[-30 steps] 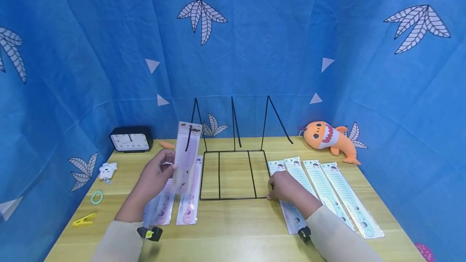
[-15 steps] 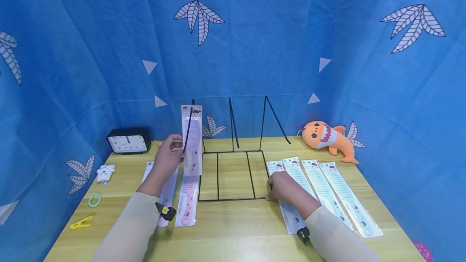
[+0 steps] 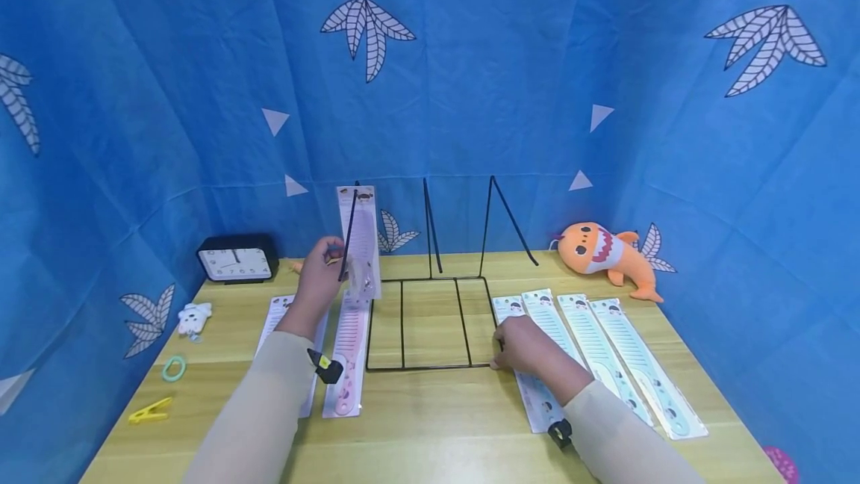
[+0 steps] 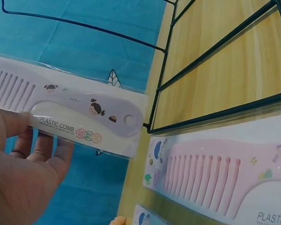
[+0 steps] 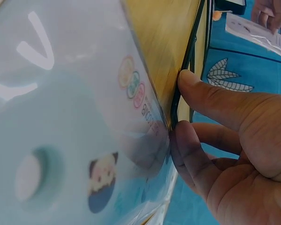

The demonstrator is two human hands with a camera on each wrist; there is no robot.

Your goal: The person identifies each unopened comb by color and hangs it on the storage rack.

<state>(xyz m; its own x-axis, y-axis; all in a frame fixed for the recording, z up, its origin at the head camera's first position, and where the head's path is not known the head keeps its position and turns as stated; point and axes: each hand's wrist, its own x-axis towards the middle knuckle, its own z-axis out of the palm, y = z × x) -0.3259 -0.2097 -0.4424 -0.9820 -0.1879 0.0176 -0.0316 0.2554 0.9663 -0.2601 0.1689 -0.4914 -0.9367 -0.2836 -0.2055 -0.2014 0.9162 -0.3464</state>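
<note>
A lilac comb in clear packaging (image 3: 363, 234) is upright on the left hook of a black wire display rack (image 3: 430, 369); the hook's rod passes in front of its card. My left hand (image 3: 317, 284) pinches the pack's edge, thumb in front and fingers behind, as the left wrist view shows, with the printed words PLASTIC COMB on the pack (image 4: 84, 115). With thumb and fingertips my right hand (image 3: 529, 347) grips the rack's right side bar (image 5: 186, 58). A packaged pink comb (image 3: 346, 364) lies below the left hand, and another pack is partly hidden under that forearm.
Several packaged green-blue combs (image 3: 628, 372) lie on the right of the table. An orange shark plush (image 3: 608, 256) sits behind them. At left are a black clock (image 3: 237, 258), a white plush (image 3: 195, 318), a green ring (image 3: 173, 369) and a yellow clip (image 3: 150, 411).
My left hand has moved the lilac comb pack up and back along the left hook, slightly right, towards the rack's upright. The right hand has stayed on the rack.
</note>
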